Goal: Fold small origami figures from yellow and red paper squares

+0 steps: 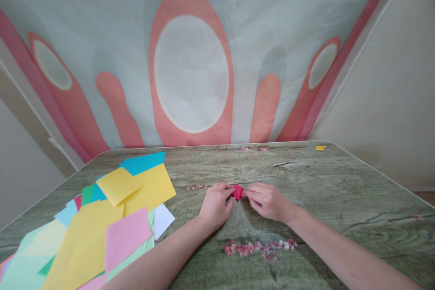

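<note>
A small red piece of folded paper is held between my two hands, just above or on the wood-patterned tabletop. My left hand pinches its left side with thumb and fingers. From the other side, the fingertips of my right hand are pressed together at the paper's right edge. The folds are too small to make out fully.
Loose coloured paper sheets lie overlapping on the left, among them a yellow sheet, a pink sheet and a blue sheet. A small yellow paper piece rests near the far right corner. A printed backdrop hangs behind the table.
</note>
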